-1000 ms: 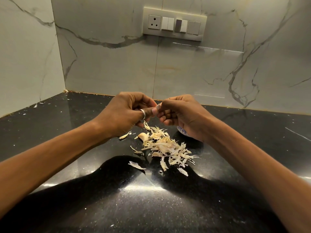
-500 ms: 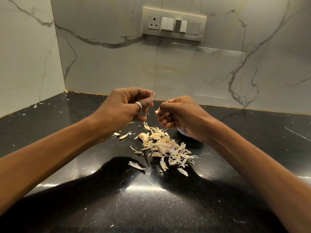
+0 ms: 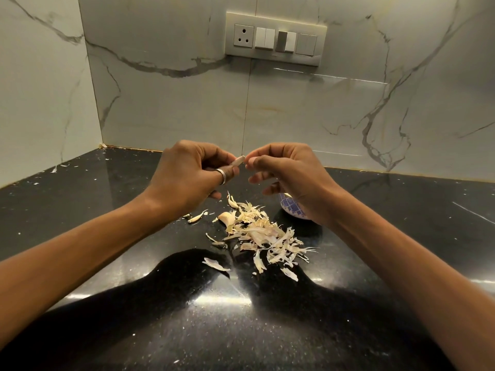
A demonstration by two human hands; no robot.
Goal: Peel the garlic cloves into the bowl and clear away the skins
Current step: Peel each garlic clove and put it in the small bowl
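My left hand [image 3: 187,174], with a ring on the thumb, pinches a small garlic clove [image 3: 238,161] between thumb and fingers above the black counter. My right hand [image 3: 289,174] is close beside it, its thumb and forefinger at the clove's tip. Below the hands lies a heap of dry garlic skins [image 3: 265,236]. One unpeeled clove [image 3: 226,218] rests at the heap's left edge. A small blue-and-white bowl [image 3: 292,207] stands behind the heap, mostly hidden by my right wrist.
The black polished counter [image 3: 107,210] runs into a corner of marble walls at the back left. Stray skin bits lie near that corner [image 3: 57,168] and in front of the heap [image 3: 215,264]. A switch panel [image 3: 276,38] sits on the back wall.
The hands pulled apart half a second ago, the left lifting with the clove. Now they have come together again at a higher spot, the right fingers back at the clove's tip.
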